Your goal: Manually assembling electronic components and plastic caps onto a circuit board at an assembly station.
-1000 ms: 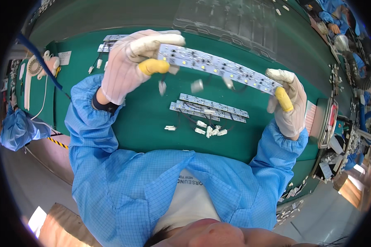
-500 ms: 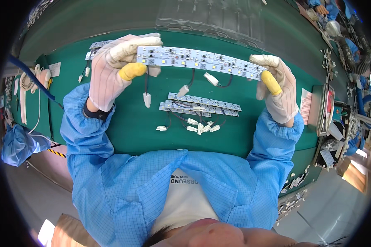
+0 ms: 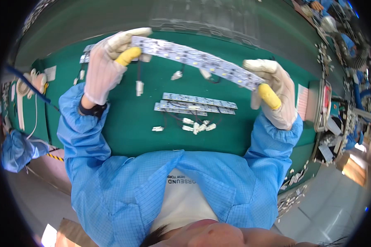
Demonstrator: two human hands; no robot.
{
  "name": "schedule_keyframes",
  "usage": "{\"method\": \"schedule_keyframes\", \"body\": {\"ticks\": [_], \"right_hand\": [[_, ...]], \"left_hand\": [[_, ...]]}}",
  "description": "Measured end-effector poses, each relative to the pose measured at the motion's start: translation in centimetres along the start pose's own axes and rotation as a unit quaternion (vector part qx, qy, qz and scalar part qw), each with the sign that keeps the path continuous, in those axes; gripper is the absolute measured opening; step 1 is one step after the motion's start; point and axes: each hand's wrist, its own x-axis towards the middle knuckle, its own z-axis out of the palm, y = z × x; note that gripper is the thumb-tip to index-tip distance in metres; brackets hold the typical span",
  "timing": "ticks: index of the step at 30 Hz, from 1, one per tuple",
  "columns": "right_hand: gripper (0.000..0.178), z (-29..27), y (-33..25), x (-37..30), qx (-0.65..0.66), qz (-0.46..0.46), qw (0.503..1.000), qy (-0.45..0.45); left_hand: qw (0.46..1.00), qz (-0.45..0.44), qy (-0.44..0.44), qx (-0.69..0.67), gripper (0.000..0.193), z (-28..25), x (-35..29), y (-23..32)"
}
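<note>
Both of my hands wear white gloves with yellow thumb covers. Between them they hold up a long white LED circuit board [image 3: 196, 60], its component side showing. My left hand [image 3: 111, 61] pinches the left end, and my right hand [image 3: 273, 90] grips the right end, which sits lower. Short dark leads with white connectors dangle from the board's lower edge; one white connector [image 3: 139, 88] hangs beneath the left end. Below the held board, a small stack of similar LED boards [image 3: 200, 103] lies on the green mat [image 3: 185, 142], with several loose white connectors [image 3: 196, 126] in front.
More LED boards [image 3: 85, 55] lie behind my left hand. A clear plastic tray [image 3: 206, 22] is at the back. On the right stands a metal-edged box [image 3: 320, 105] beside a pink printed sheet [image 3: 303, 101]. A small white fan [image 3: 31, 82] and a blue hose [image 3: 27, 82] are at left.
The held board has tilted: its left end rose slightly and its right end dropped. The hanging leads swung left. Both hands keep their hold.
</note>
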Motion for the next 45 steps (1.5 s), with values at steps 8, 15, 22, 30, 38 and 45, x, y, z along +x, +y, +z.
{"method": "schedule_keyframes", "body": {"ticks": [8,15,22,30,38,45], "right_hand": [[0.072,-0.6,0.1,-0.2,0.059,-0.055,0.994,-0.072],[0.045,-1.3,1.2,1.5,-0.080,-0.021,0.996,0.010],[0.066,-1.8,2.8,2.4,-0.085,-0.032,0.996,-0.017],[0.055,-1.5,1.7,1.1,-0.021,-0.048,0.997,-0.054],[0.050,-2.6,3.5,1.4,0.000,-0.055,0.997,-0.057],[0.039,-1.3,2.6,1.3,0.090,0.016,0.996,0.016]], "left_hand": [[0.997,-0.067,0.004,0.034,0.033,0.0,0.5,-0.2],[0.976,0.166,-0.046,-0.130,0.052,0.9,0.3,-0.2],[0.995,0.019,-0.089,0.036,0.037,-0.4,-0.1,1.1],[0.971,0.064,0.037,0.228,0.017,0.3,0.3,-0.6],[0.995,0.027,0.007,0.099,0.041,0.6,0.6,-0.5],[0.976,0.061,0.027,0.209,0.038,-1.2,-0.4,-1.9]]}}
